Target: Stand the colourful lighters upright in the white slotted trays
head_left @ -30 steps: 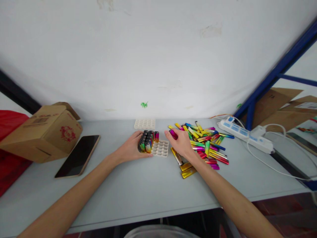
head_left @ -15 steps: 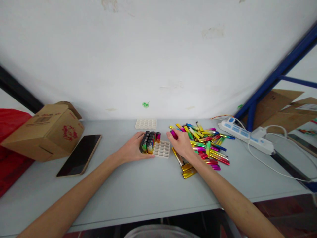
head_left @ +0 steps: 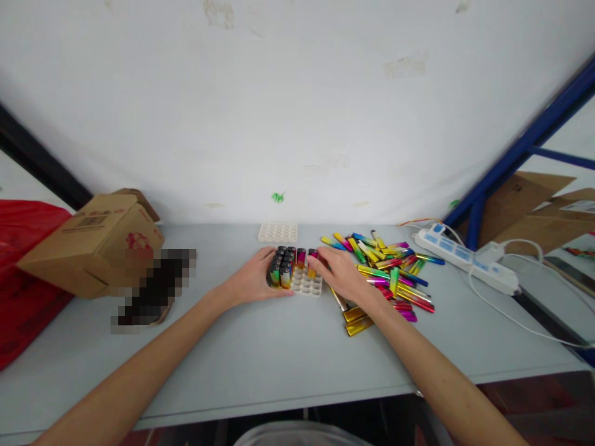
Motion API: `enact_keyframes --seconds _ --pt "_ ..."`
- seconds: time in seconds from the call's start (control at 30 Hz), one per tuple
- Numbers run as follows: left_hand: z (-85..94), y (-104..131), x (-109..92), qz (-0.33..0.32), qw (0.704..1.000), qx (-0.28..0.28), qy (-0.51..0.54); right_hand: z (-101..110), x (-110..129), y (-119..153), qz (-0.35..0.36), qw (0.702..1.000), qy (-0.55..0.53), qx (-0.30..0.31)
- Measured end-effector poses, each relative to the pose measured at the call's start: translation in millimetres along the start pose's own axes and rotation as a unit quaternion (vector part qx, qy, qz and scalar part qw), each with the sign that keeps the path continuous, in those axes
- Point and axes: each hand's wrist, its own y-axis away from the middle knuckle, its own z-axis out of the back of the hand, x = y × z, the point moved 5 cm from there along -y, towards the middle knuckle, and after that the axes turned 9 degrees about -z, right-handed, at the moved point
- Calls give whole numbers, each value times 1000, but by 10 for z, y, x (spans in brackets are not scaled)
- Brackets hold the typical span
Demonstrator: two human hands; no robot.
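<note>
A white tray (head_left: 307, 285) with rows of round pockets lies in front of me. Several black-topped lighters (head_left: 282, 266), shiny and multicoloured, stand upright in its left part. Around the left end curves my left hand (head_left: 253, 277), its thumb along the tray's near edge and its fingers behind the lighters. My right hand (head_left: 341, 272) pinches a purple-and-gold lighter (head_left: 312, 267) upright over the right-hand pockets; whether its base touches the tray I cannot tell. Beside my right wrist spreads a loose pile of metallic coloured lighters (head_left: 395, 282).
A second white tray (head_left: 277, 232) lies by the wall. On the left are a cardboard box (head_left: 93, 244), a red bag (head_left: 28, 279) and a dark, pixelated flat object (head_left: 155, 288). A white power strip (head_left: 465, 257) with cables lies at the right, beside a blue frame (head_left: 474, 217).
My right hand has moved left from beside the pile to the tray, bringing the purple-and-gold lighter upright over it. My left hand keeps its hold. The whole view has shifted slightly.
</note>
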Motion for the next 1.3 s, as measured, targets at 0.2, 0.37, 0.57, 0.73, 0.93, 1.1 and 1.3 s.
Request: enact_keyframes --seconds 0.2,0.37,0.57,0.73,0.93,1.1,1.3 --pt "-13 5 10 -2 1000 -10 -3 -91 -64 -15 -36 999 -16 26" --pt "-29 6 24 -9 1000 -9 -2 -160 -17 -10 -18 998 51 44" --pt "-28 6 22 -13 1000 -5 -7 -144 72 -47 -5 984 175 39" --pt "-24 9 19 -14 1000 -3 -13 -222 95 -63 0 982 186 38" --pt "-14 4 28 -7 1000 -2 -1 -213 128 -93 8 984 175 36" --pt "-8 3 27 0 1000 -2 -9 134 -61 8 7 993 104 57" --pt "-11 7 8 -6 1000 -2 -3 285 -322 147 -29 979 124 158"
